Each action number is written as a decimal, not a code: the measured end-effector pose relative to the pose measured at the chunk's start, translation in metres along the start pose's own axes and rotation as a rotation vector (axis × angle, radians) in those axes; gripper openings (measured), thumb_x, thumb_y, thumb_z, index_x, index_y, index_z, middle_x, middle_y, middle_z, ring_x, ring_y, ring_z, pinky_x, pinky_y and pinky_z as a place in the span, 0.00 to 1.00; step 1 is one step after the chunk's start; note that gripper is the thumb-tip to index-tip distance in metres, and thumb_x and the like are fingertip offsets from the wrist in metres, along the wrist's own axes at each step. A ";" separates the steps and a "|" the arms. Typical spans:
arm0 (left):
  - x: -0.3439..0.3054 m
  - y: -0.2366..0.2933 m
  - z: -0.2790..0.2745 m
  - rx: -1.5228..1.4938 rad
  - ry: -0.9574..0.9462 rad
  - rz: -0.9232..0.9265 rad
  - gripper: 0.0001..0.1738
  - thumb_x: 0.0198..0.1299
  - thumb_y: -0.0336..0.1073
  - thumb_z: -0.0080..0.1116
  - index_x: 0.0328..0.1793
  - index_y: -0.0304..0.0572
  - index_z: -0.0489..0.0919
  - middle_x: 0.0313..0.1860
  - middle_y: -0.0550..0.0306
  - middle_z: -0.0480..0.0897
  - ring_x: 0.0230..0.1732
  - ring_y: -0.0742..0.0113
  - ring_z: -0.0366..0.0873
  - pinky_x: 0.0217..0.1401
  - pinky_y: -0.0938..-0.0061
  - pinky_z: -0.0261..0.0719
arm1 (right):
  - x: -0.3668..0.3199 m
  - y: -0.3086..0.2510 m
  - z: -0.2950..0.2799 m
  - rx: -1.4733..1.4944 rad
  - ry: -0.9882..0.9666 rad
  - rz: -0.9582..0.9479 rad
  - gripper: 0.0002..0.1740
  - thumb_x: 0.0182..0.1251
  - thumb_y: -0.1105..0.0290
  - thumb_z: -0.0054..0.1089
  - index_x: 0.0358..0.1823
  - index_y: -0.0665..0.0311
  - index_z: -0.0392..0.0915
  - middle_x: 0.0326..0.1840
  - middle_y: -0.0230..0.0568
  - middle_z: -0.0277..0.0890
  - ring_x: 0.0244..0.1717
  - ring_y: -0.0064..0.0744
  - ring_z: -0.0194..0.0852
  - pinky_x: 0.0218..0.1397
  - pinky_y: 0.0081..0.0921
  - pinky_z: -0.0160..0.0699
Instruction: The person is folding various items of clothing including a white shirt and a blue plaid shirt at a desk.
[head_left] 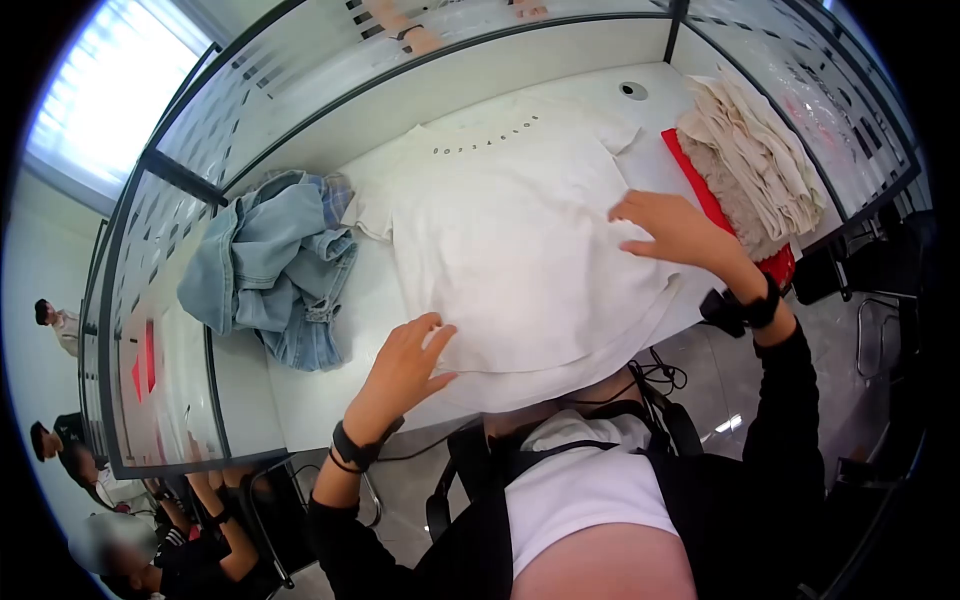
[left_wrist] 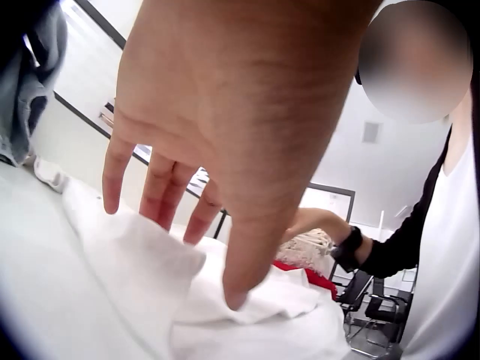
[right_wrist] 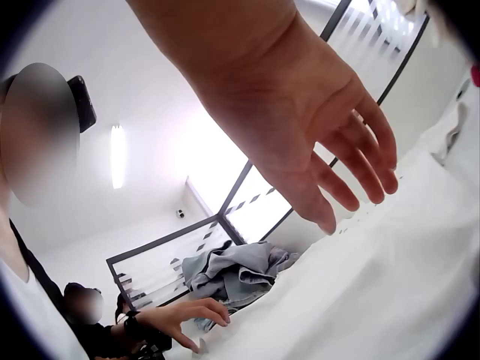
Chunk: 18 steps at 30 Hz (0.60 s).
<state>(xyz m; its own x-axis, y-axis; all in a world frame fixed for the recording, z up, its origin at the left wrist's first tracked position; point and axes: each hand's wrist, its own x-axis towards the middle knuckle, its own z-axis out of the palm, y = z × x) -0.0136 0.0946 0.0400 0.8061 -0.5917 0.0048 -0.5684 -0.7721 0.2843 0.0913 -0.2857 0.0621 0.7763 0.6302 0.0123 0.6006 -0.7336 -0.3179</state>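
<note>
A white T-shirt (head_left: pixel 510 240) with small dark lettering by its neckline lies spread on the white table, its hem towards the person. My left hand (head_left: pixel 400 365) is at the shirt's lower left edge, fingers straight and spread. In the left wrist view, a raised fold of white cloth (left_wrist: pixel 150 255) stands just below the fingertips of that hand. Over the right side of the shirt hovers my right hand (head_left: pixel 675 230), its fingers loosely extended and pointing left across the fabric. Neither hand grips anything.
Crumpled blue denim (head_left: pixel 270 265) is heaped at the table's left, a plaid piece behind it. Folded beige garments (head_left: pixel 755 160) are stacked over red cloth (head_left: pixel 700 180) on the right. Low partitions (head_left: pixel 560 45) edge the table. Several people sit or stand beyond the left side.
</note>
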 end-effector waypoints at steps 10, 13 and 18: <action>-0.029 0.008 0.042 -0.128 0.396 -0.318 0.28 0.44 0.23 0.59 0.56 0.39 0.68 0.49 0.47 0.69 0.45 0.53 0.73 0.44 0.67 0.74 | -0.097 0.015 0.060 0.311 0.257 0.305 0.25 0.48 0.74 0.63 0.51 0.60 0.68 0.41 0.42 0.67 0.33 0.36 0.74 0.38 0.28 0.73; -0.028 0.003 0.055 -0.326 0.474 -0.456 0.28 0.45 0.19 0.54 0.56 0.37 0.68 0.41 0.49 0.74 0.36 0.56 0.74 0.40 0.70 0.74 | -0.089 0.029 0.077 0.410 0.331 0.406 0.20 0.48 0.78 0.62 0.45 0.65 0.71 0.30 0.40 0.72 0.27 0.31 0.73 0.33 0.23 0.72; -0.032 -0.001 0.018 -0.092 0.796 -0.441 0.18 0.44 0.14 0.51 0.42 0.39 0.77 0.40 0.57 0.75 0.38 0.64 0.74 0.38 0.78 0.73 | -0.080 0.040 0.056 0.283 0.655 0.239 0.12 0.49 0.82 0.57 0.38 0.69 0.74 0.31 0.42 0.73 0.28 0.32 0.71 0.33 0.22 0.71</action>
<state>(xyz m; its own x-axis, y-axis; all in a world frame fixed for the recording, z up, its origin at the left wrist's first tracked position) -0.0417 0.1106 0.0222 0.8420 0.1133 0.5274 -0.1941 -0.8485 0.4922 0.0424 -0.3515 -0.0048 0.8875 0.1171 0.4457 0.3980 -0.6824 -0.6131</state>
